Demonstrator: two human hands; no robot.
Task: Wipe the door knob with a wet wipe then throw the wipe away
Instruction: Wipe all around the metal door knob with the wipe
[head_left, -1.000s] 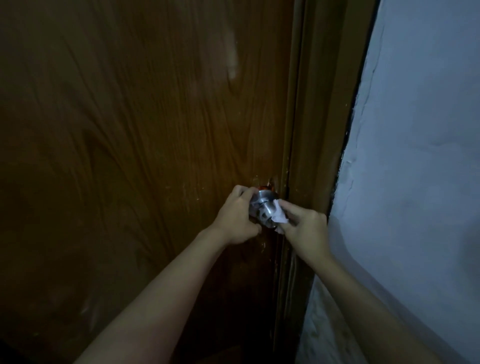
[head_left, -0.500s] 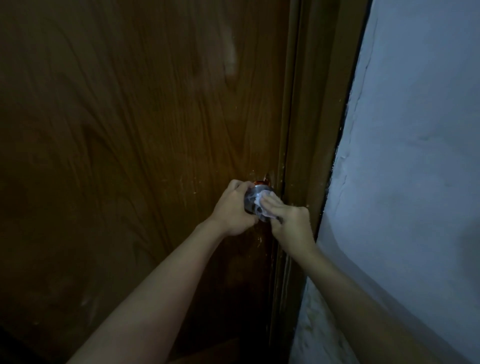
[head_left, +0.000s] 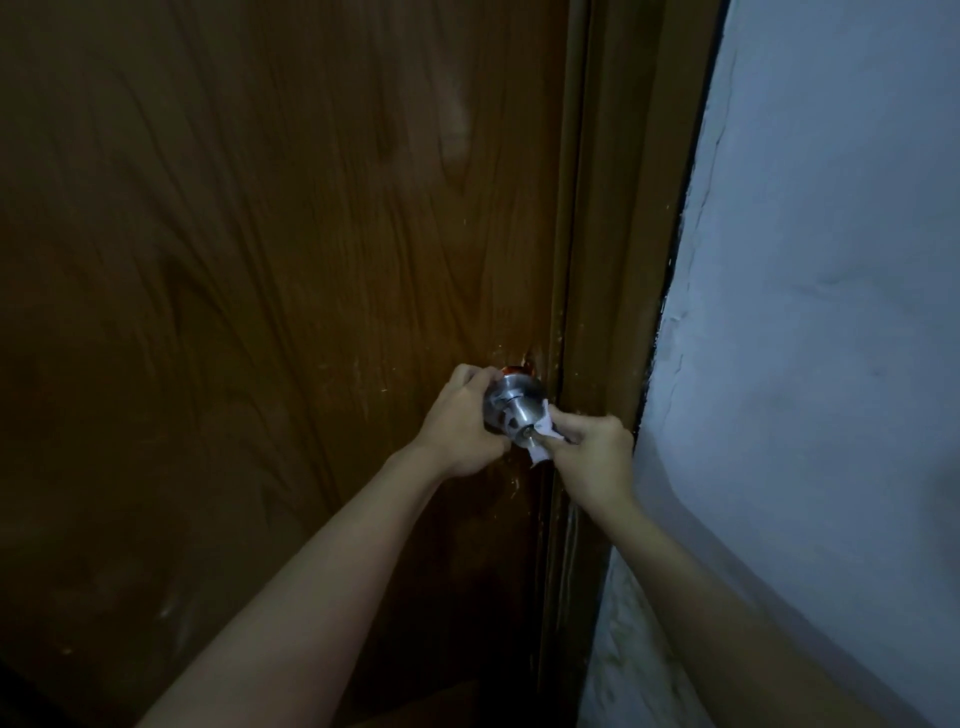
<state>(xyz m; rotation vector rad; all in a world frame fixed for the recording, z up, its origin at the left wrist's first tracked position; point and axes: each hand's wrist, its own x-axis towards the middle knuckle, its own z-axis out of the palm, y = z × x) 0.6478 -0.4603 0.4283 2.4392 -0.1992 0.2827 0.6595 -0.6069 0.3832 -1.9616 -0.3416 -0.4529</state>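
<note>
Gripping the silver door knob (head_left: 514, 410) from its left side with the left hand (head_left: 460, 423), at the wooden door (head_left: 260, 312) edge. Pinching the white wet wipe (head_left: 543, 434) against the knob's right face with the closed right hand (head_left: 592, 457), beside the door frame (head_left: 613, 260) and pale wall (head_left: 831, 312).

Two bare forearms in view, no sleeves, cuffs or gloves. Left hand (head_left: 460, 426) and right hand (head_left: 592, 457) both uncovered. No watch, ring, bracelet or marking seen on wrists or fingers. Light is dim; fine detail such as nails cannot be made out.
</note>
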